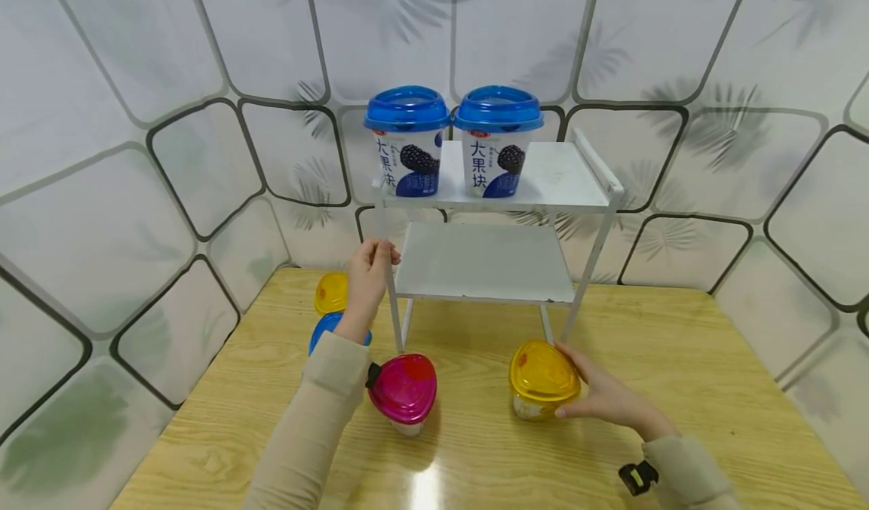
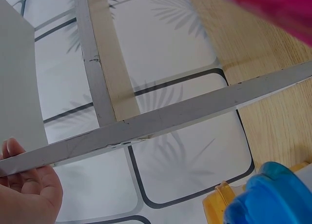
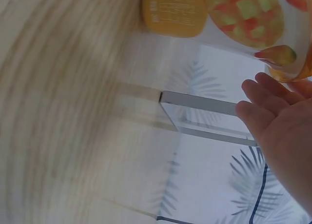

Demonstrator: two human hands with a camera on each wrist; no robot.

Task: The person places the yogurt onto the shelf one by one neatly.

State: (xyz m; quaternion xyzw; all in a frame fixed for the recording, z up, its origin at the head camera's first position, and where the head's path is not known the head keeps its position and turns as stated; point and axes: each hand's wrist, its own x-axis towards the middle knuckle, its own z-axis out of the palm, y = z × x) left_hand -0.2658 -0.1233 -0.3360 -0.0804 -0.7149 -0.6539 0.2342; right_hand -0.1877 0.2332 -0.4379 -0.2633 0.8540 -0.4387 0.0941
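Watching remotely, I logged the magenta-lidded cup (image 1: 407,393) nearest, at 6 o'clock. At 5 o'clock the yellow-lidded yogurt cup (image 1: 541,380) stood on the wood-grain table (image 1: 679,359). The right hand (image 1: 609,397) was spread in a loose C about its right side; firmness of contact, I could not tell. One-sided pressure there, I judged, could topple it. At 8 o'clock the left hand (image 1: 364,282) gripped the white rack's left post (image 2: 180,112). A tug might rock the left blackberry yogurt cup (image 1: 407,144) and right blackberry yogurt cup (image 1: 498,144), perched near the top shelf's (image 1: 563,170) front edge around 12 o'clock.
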